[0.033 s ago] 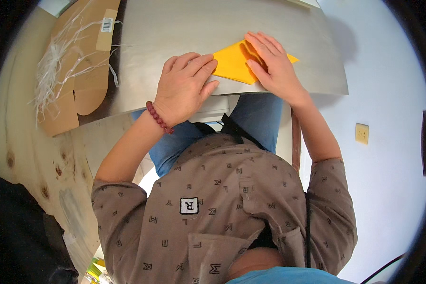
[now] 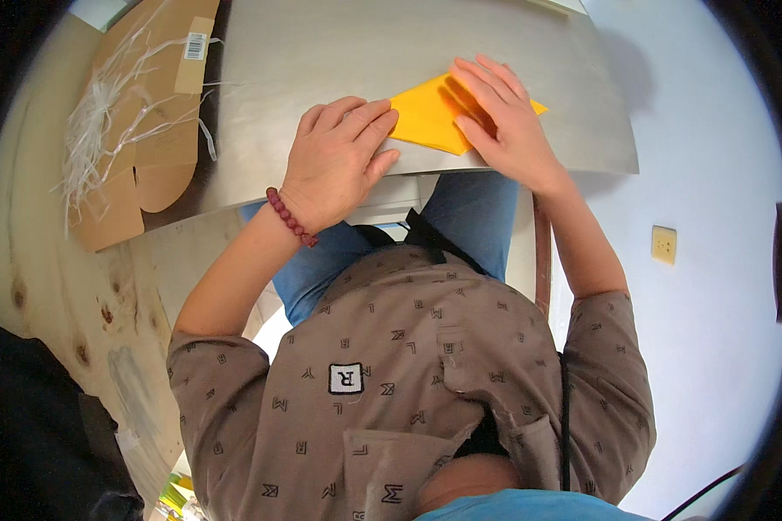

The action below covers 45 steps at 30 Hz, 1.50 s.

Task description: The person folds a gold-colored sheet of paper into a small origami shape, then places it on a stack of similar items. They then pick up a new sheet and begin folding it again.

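A folded sheet of bright yellow paper [image 2: 427, 115] lies near the front edge of the metal-grey tabletop [image 2: 321, 52]. My left hand [image 2: 337, 149] rests palm down over its left end, fingers together and slightly bent, thumb apart; that end is hidden beneath the fingertips. Over the right part of the paper is my right hand [image 2: 506, 122], open, with fingers stretched out and the thumb spread away from them. Its palm is partly turned toward the paper and shades it. A pointed yellow corner shows past the right hand's outer side.
At the left, an opened brown cardboard box [image 2: 169, 130] lies on the table with a tangle of clear plastic strips [image 2: 100, 108] on top. A white wall with a socket [image 2: 664, 245] stands to the right. Below the table edge are my legs in blue jeans [image 2: 473, 217].
The fingers of my right hand have lifted and spread very slightly. My left hand and the yellow paper look the same.
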### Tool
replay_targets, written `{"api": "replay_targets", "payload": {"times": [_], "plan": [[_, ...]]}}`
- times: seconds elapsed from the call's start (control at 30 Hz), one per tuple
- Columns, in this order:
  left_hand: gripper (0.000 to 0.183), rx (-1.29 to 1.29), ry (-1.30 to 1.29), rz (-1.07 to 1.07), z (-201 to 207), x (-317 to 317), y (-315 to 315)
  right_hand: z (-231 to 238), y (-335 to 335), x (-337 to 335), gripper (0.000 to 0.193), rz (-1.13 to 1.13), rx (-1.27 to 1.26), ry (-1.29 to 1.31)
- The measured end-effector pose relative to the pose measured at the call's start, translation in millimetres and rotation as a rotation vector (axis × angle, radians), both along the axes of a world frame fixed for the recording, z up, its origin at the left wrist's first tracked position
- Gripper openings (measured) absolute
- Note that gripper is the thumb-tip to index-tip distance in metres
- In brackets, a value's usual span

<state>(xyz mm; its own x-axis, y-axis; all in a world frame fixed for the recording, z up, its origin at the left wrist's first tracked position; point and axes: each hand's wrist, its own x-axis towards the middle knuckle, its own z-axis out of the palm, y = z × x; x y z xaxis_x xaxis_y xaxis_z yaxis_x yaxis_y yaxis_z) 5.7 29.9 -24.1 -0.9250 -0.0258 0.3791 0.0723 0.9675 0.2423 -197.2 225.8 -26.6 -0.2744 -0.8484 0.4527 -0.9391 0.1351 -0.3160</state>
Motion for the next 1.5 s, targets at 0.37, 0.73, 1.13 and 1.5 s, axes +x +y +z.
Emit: {"api": "replay_targets", "payload": {"times": [0.37, 0.73, 1.13, 1.5], "plan": [[0.049, 0.027, -0.007, 0.011, -1, 0, 3, 13, 25, -23, 0.037, 0.260, 0.146, -0.111], [0.046, 0.018, 0.023, 0.035, -1, 0, 10, 21, 6, -37, 0.020, 0.250, -0.017, 0.107], [0.051, 0.196, 0.003, -0.017, 0, -4, 54, -9, -34, -39, 0.040, -0.145, -0.050, 0.078], [0.050, 0.307, 0.062, -0.138, -6, -17, 51, -6, -29, -30, 0.039, -0.238, 0.028, 0.035]]}}
